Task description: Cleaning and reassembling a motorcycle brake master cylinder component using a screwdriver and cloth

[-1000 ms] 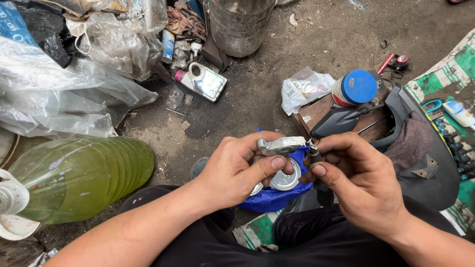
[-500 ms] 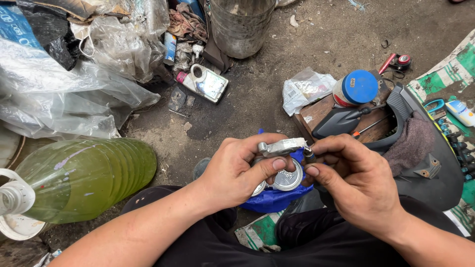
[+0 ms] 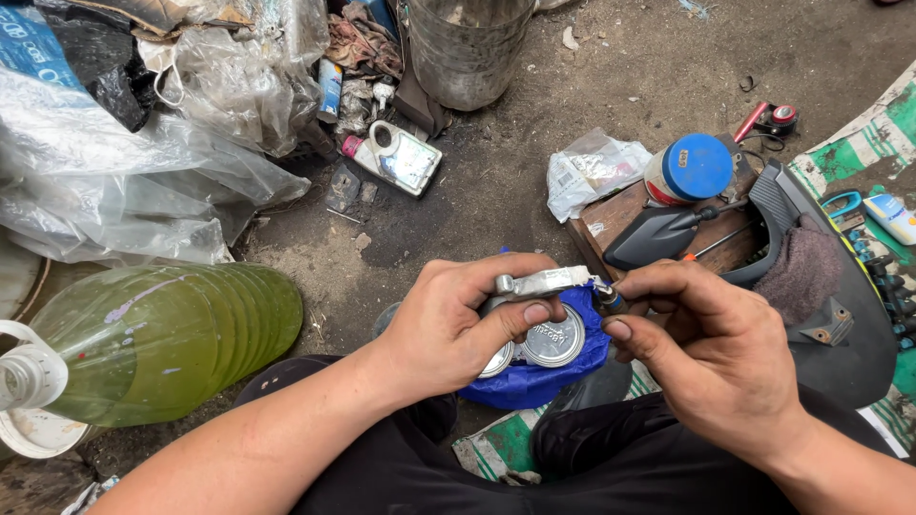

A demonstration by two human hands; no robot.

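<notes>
While I sit low over the dirt floor, my left hand (image 3: 458, 329) wraps a silver metal part (image 3: 539, 286), fingers over its top and thumb pressed across its front, so that hand is shut firmly on it. My right hand (image 3: 711, 358) pinches a small dark-tipped fitting (image 3: 607, 298) between thumb and forefinger, a narrow grip closed right at the part's right end. The part's upper bar runs left to right across my view, nearly level, and the fitting sits touching its right tip, so the piece lies straight to the left of my right fingertips, along that same axis. My right hand is the nearer one to that joint; my left only steadies the body.

The part looks like cast aluminium, dull grey with worn edges. Below the bar I see 2 round silver faces (image 3: 553, 339) side by side, the right one plain to view, the left one mostly hidden behind my thumb. Under it all lies a blue cloth (image 3: 534, 381) on my lap, just beneath both hands.

Off to my left, a big green-tinted plastic bottle (image 3: 162, 339) lies on its side. Ahead on my right, a jar with a blue lid (image 3: 695, 167) stands on a wooden board (image 3: 611, 215), well apart from my hands.
</notes>
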